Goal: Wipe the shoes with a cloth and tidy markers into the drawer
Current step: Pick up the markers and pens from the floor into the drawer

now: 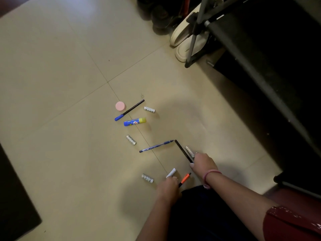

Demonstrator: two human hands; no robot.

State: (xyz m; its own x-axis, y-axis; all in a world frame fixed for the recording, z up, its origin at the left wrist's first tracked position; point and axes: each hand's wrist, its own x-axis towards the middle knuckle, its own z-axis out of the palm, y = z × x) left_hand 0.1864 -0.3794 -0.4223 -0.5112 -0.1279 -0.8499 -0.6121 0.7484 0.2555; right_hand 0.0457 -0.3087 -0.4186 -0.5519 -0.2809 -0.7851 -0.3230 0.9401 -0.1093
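Pens and markers lie scattered on the tiled floor [69,66]. My right hand [204,162] pinches the near end of a black pen [182,150], beside a white marker [189,151]. My left hand [167,187] holds an orange-and-black pen [185,179] and touches a white marker [171,173]. A blue pen [156,146], a blue-capped black marker [129,110], a blue glue stick with a yellow cap [134,122] and three more white markers [149,109] [131,140] [147,178] lie apart. White shoes [184,33] stand under a rack at the top.
A pink round lid [120,106] sits by the blue-capped marker. Dark shoes [156,16] line the top edge. A black metal-framed rack [260,66] fills the right side. A dark mat [15,197] lies at the lower left.
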